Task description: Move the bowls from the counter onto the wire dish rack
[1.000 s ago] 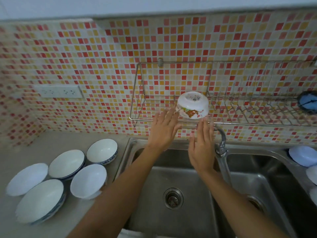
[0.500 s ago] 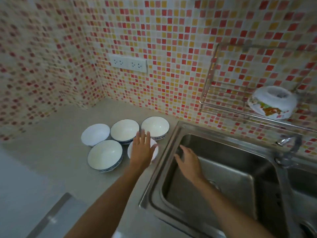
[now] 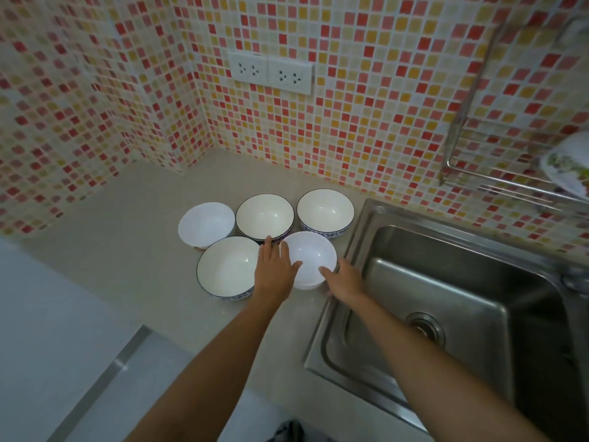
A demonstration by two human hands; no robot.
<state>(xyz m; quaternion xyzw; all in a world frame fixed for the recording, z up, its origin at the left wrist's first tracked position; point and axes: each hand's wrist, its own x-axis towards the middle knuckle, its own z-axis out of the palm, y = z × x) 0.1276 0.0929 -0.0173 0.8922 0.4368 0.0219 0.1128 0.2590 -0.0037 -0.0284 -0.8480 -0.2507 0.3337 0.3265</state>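
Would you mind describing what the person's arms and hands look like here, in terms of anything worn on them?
Both forearms are bare to the bottom of the picture: no sleeves show. The left hand and right hand wear no gloves, and no watch, bracelet or ring can be seen on the wrists or fingers. No markings show on them; the picture is slightly blurred, so fine detail cannot be told.

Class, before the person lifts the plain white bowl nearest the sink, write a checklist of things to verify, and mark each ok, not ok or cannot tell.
1. Both hands at the plain white bowl: ok; left hand and right hand flank it.
2. Grip closed on the rim: not ok; fingers look spread, thumbs at the rim.
3. Bowl empty: ok; inside looks bare.
4. Clear of neighbours: cannot tell; the blue-rimmed bowl sits close on the left.
5. Space on the wire dish rack: ok; bare wire shows left of the patterned bowl.
6. Bowl dry: cannot tell.
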